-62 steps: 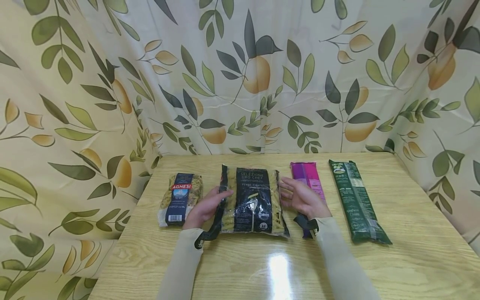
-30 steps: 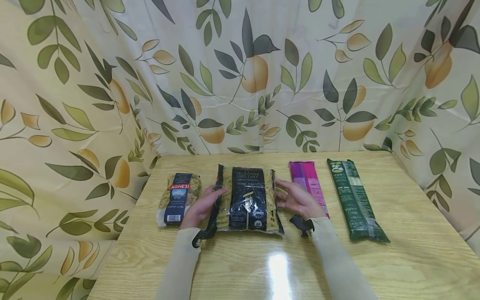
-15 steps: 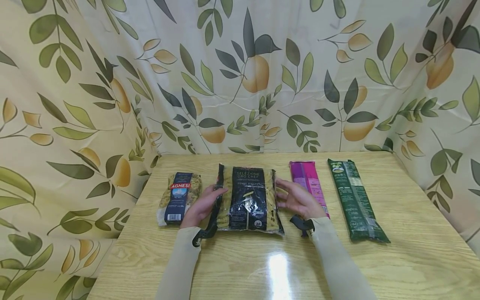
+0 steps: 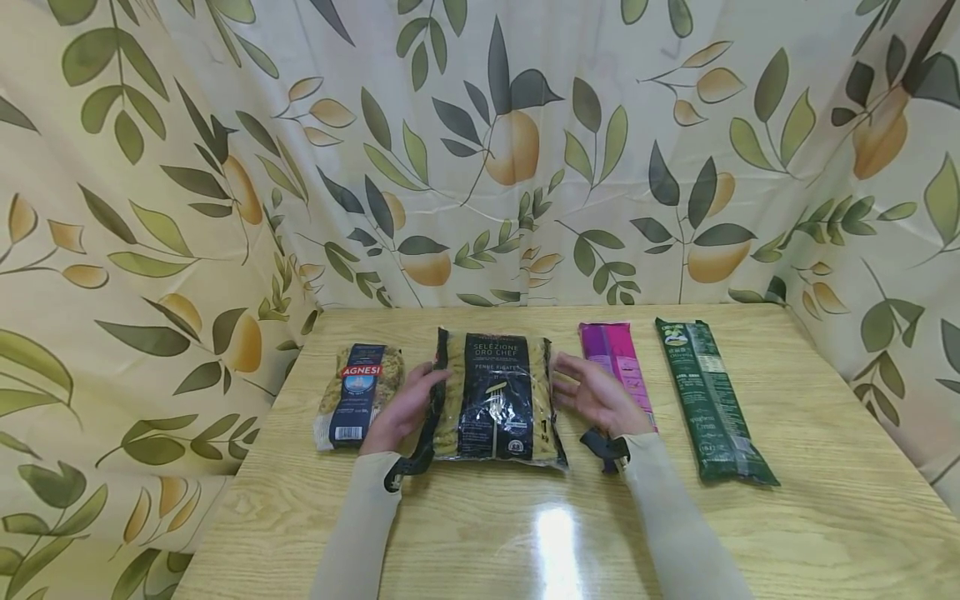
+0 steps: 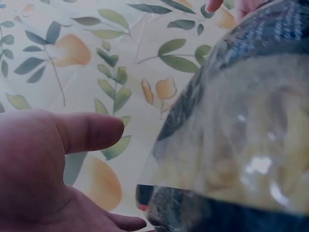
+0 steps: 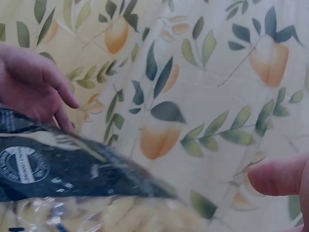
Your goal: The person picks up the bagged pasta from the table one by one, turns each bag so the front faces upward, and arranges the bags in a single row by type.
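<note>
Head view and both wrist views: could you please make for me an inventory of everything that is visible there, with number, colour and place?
penne bag: 1, black with clear parts showing yellow pasta, between the hands
Agnesi bag: 1, dark blue and red label, pasta showing, left of the penne bag
slim packet: 1, pink and purple, partly hidden behind the right hand
long packet: 1, green, farthest right
table: 1, light wood, below
patterned cloth: count unclear, cream with leaves and orange fruit, behind and at both sides
wrist bands: 2, black, one per wrist
sleeves: 2, pale, rising from the bottom edge
left hand: 1, bare, at the penne bag's left edge
right hand: 1, bare, at its right edge
</note>
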Demonstrator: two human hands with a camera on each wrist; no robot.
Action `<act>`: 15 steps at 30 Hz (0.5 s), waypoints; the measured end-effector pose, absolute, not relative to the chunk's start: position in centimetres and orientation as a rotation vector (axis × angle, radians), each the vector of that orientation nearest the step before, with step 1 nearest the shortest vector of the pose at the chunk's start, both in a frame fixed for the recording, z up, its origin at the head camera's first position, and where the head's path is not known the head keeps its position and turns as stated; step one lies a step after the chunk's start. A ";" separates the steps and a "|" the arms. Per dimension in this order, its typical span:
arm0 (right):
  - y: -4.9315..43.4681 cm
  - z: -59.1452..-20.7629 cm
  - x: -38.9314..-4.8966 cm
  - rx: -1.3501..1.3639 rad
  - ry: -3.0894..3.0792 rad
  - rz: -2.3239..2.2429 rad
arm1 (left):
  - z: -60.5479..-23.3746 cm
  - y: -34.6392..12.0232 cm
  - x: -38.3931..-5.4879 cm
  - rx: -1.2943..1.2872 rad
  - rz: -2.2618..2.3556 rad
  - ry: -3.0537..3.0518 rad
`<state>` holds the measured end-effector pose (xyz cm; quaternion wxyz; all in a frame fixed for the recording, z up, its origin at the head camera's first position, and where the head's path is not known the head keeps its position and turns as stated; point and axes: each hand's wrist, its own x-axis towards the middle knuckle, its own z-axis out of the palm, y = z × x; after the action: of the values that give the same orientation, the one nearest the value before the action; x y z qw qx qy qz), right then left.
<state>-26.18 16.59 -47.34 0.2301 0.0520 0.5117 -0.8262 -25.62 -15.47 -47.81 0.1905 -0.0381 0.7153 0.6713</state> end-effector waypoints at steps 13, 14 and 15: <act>19.0 -40.7 -24.1 0.010 1.751 -2.339 | -44.8 -15.2 -24.8 -0.012 1.935 2.162; 19.1 -40.1 -23.8 -0.016 1.772 -2.343 | -44.5 -15.0 -24.7 -0.005 1.946 2.171; 19.2 -39.6 -23.6 -0.042 1.807 -2.340 | -44.2 -14.8 -24.6 0.016 1.959 2.182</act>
<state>-23.56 19.22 -39.62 0.0922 -0.0140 0.6084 -0.7881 -24.61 -14.83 -44.18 0.1043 0.0056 0.7400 0.6644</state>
